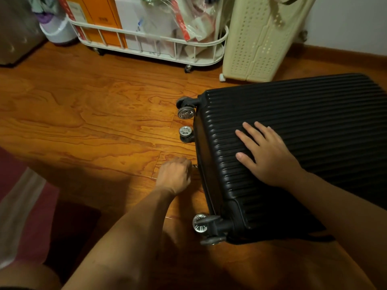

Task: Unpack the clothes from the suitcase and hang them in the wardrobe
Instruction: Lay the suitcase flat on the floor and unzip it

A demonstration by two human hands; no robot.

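A black ribbed hard-shell suitcase (303, 126) lies flat and closed on the wooden floor at the right, its wheels pointing left. My right hand (266, 153) rests flat on its lid with fingers spread. My left hand (174, 174) is curled at the suitcase's wheel-end edge, pinching a small metal zipper pull (195, 165) at the seam. No clothes are visible.
A white wire trolley (150, 45) with boxes and bags stands at the back. A cream perforated laundry basket (259, 38) stands beside it, just behind the suitcase. A purple-and-white bin (58, 30) is at the far left. Pink and white bedding (25, 206) lies at the lower left.
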